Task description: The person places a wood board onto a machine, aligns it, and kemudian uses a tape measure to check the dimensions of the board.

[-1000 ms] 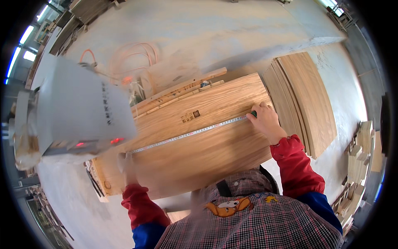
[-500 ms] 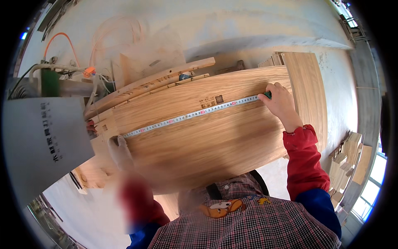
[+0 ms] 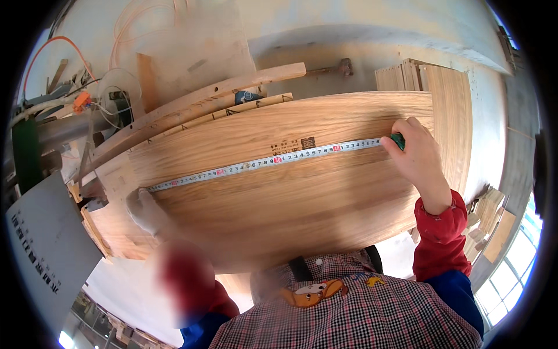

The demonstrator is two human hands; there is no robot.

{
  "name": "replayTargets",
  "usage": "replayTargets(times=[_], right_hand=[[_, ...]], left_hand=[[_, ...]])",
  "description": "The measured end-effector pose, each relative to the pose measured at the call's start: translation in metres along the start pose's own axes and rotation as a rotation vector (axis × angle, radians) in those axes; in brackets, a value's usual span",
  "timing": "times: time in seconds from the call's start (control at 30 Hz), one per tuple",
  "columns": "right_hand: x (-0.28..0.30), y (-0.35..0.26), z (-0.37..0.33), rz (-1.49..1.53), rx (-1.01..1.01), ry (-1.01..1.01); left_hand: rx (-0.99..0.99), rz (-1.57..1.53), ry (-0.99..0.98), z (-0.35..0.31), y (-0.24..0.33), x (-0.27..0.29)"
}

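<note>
A tape measure's pale blade [image 3: 250, 165] lies stretched across a wood-grain board [image 3: 279, 215], running slightly upward from left to right. In my right hand [image 3: 419, 152], closed near the board's right end, is the green case [image 3: 398, 140] of that tape measure, mostly covered by the fingers. My left hand [image 3: 145, 212], pale and partly blurred, grips the blade's free end near the board's left end. A dark printed mark [image 3: 307, 143] shows on the board just above the blade.
Long wooden strips [image 3: 197, 104] lie along the board's far side. More boards [image 3: 450, 96] are at the right. A hammer-like tool [image 3: 345, 67] rests beyond. At the left are a printed white panel [image 3: 52, 232], an orange connector [image 3: 82, 102] and hoses.
The view has shifted, and the board with the tape appears larger and spread wider. Both hands keep their places at the two ends of the tape.
</note>
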State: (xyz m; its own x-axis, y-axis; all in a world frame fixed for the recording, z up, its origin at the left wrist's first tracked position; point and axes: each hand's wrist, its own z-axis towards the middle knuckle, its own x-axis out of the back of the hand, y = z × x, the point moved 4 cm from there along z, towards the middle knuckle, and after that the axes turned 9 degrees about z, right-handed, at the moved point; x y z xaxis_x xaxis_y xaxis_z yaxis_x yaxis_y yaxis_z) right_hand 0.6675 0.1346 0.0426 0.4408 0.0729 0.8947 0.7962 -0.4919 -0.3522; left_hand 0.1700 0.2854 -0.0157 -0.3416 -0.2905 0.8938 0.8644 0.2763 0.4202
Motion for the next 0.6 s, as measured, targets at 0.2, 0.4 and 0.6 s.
replayTargets(times=[0.2,0.4,0.6], right_hand=[[-0.001,-0.003,0.005,0.000,0.041,-0.022],[-0.002,-0.004,0.007,0.018,-0.010,-0.064],[-0.002,-0.005,0.009,0.015,0.007,-0.065]], left_hand=[[0.129,-0.331,-0.032,-0.008,0.012,-0.003],[0.062,-0.352,-0.057,-0.007,0.004,-0.004],[0.058,-0.351,-0.052,-0.007,0.000,-0.004]])
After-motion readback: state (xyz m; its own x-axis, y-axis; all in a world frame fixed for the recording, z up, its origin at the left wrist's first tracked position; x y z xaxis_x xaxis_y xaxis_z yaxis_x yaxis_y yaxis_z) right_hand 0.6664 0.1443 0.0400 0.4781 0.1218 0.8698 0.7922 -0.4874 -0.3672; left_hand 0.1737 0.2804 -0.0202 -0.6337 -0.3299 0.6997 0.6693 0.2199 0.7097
